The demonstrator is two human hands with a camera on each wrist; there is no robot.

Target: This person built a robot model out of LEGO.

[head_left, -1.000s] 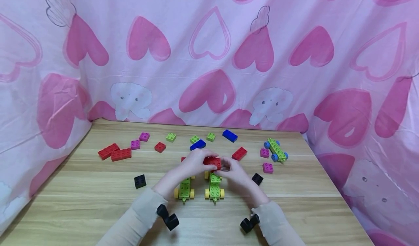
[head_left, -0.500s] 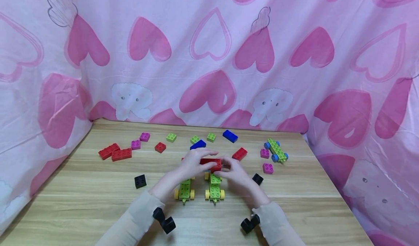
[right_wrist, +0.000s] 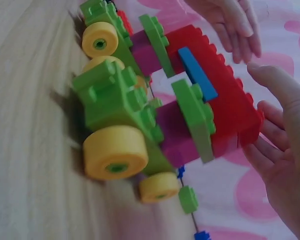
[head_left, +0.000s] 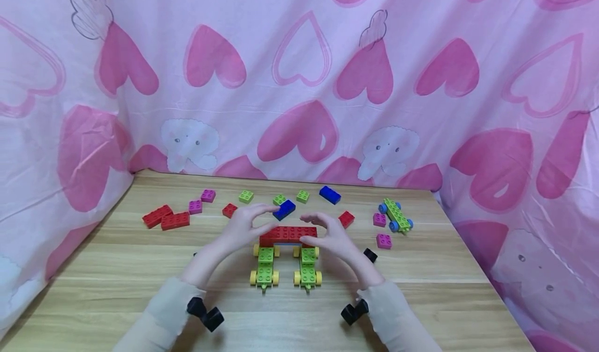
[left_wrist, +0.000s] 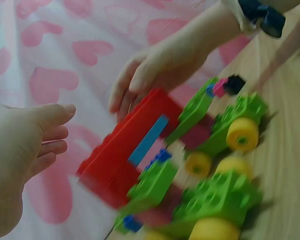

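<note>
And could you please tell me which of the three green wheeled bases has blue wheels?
The green wheeled base on the right in the head view, beside a pink brick; the other two, bridged by red bricks, have yellow wheels.

No text, label, brand, number or sign can be read in any of the three views. The pink cloth (head_left: 252,97) bears printed pictures (decoration, not lettering), and the red bricks (head_left: 276,236) show too small or blurred for any marking to be made out.
</note>
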